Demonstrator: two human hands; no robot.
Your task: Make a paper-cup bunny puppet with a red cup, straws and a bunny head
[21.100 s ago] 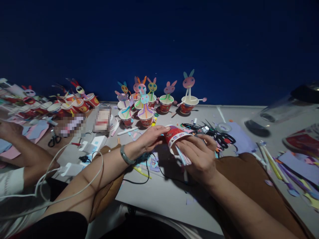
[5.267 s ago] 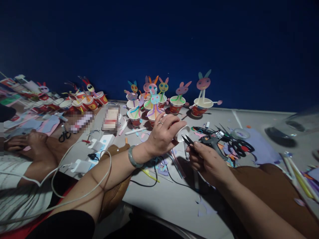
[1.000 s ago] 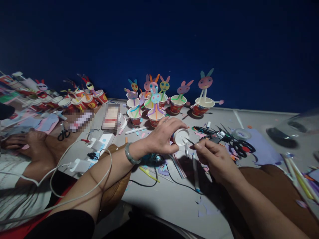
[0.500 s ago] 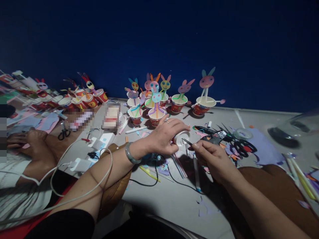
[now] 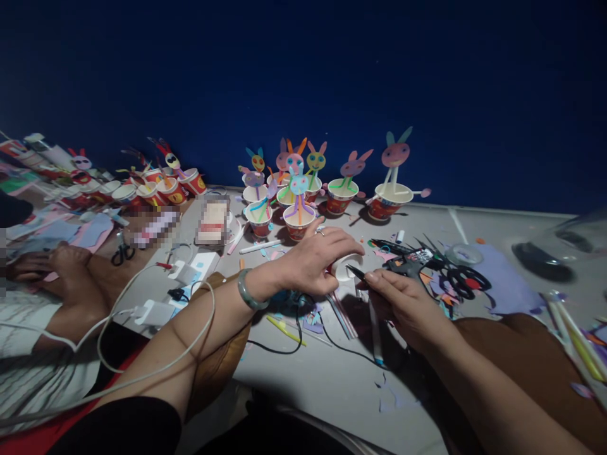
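Note:
A white paper cup [image 5: 348, 268] lies tipped on its side in my left hand [image 5: 310, 262], its round white end facing me. The fingers of that hand wrap over the cup's far side; a ring and a bracelet show on the hand and wrist. My right hand [image 5: 396, 297] pinches a dark pointed tool [image 5: 355, 272], its tip against or just in front of the cup's white end. Most of the tool is hidden in my fingers, so its kind is unclear. Just beneath lie a white marker pen [image 5: 376, 335] and several straws [image 5: 342, 316].
Several paper cups with rabbit figures, one a large pink-faced rabbit cup [image 5: 391, 199], stand at the back. Black-handled scissors [image 5: 467, 281], a tape roll [image 5: 463, 254] and purple paper [image 5: 509, 278] lie right. Left are a power strip [image 5: 199, 272], cables and another person's arm [image 5: 78, 284].
The pointed tool and my right hand have shifted slightly at the cup's end, and the tool's two prongs now look closer together. The cup has turned a little in my left hand.

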